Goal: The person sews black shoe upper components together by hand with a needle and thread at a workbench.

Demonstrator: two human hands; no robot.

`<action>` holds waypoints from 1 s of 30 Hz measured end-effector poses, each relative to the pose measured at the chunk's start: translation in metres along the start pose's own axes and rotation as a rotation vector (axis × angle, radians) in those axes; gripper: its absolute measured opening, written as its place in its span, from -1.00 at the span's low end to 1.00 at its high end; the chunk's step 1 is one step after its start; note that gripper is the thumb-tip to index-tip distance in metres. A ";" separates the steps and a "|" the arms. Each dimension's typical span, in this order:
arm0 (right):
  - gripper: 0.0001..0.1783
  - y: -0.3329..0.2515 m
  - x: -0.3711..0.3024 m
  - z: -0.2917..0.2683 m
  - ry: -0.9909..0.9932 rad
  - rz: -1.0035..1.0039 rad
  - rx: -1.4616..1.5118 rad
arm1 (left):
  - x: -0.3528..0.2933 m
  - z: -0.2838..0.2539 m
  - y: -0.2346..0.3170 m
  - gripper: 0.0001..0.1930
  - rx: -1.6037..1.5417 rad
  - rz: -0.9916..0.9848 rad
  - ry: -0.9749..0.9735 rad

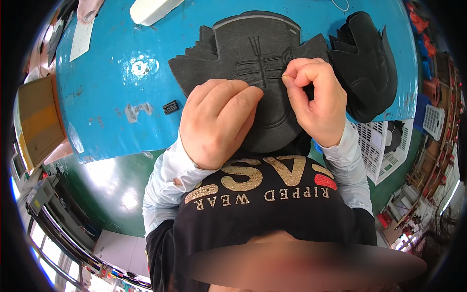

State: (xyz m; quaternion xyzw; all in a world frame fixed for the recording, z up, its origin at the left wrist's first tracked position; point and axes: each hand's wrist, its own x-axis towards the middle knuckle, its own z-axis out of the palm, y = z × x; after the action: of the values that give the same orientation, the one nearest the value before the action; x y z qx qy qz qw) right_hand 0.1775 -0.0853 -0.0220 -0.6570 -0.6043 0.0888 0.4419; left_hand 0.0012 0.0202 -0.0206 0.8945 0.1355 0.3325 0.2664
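Note:
A stack of black moulded sheets with jagged, layered side edges lies at the table's front edge, close against my body. Grooves and raised lines mark the top sheet. My left hand is closed over its left side, fingertips bent down near the middle; what they grip, if anything, is hidden. On the right side, my right hand pinches thumb and forefinger together just above the grooves. A thin dark line shows at that pinch, too fine to name. A second stack of black moulded sheets rests beside my right hand.
The blue tabletop carries a small black block left of my left hand. A white rounded object and a paper slip lie toward the back. A cardboard box stands left; a white plastic crate sits below right.

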 end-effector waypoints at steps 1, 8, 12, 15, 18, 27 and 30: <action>-0.70 0.000 0.000 0.000 -0.012 -0.004 0.003 | 0.000 0.000 0.000 -0.70 0.016 0.000 -0.010; -0.71 0.001 0.001 -0.002 -0.059 -0.061 -0.100 | 0.007 0.000 0.008 -0.57 0.136 -0.002 -0.149; -0.71 -0.001 0.005 -0.008 -0.079 -0.083 -0.130 | 0.011 0.003 0.017 -0.54 0.279 -0.051 -0.261; -0.66 -0.002 0.002 -0.021 -0.026 0.008 -0.161 | 0.009 0.004 0.013 -0.54 0.282 -0.041 -0.238; -0.66 -0.002 0.000 -0.011 -0.023 -0.098 -0.242 | 0.009 0.006 0.014 -0.53 0.301 -0.019 -0.217; -0.71 -0.009 -0.010 -0.014 0.070 0.012 0.027 | -0.002 0.002 0.005 -0.63 0.079 -0.001 -0.010; -0.73 -0.025 -0.029 -0.007 0.024 0.109 0.475 | -0.013 -0.010 0.022 -0.73 -0.425 -0.273 0.043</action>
State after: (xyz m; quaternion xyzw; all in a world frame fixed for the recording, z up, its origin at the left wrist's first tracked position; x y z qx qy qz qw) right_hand 0.1566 -0.1168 -0.0124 -0.5671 -0.5250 0.2445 0.5857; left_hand -0.0136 0.0002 -0.0088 0.7846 0.1876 0.3333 0.4880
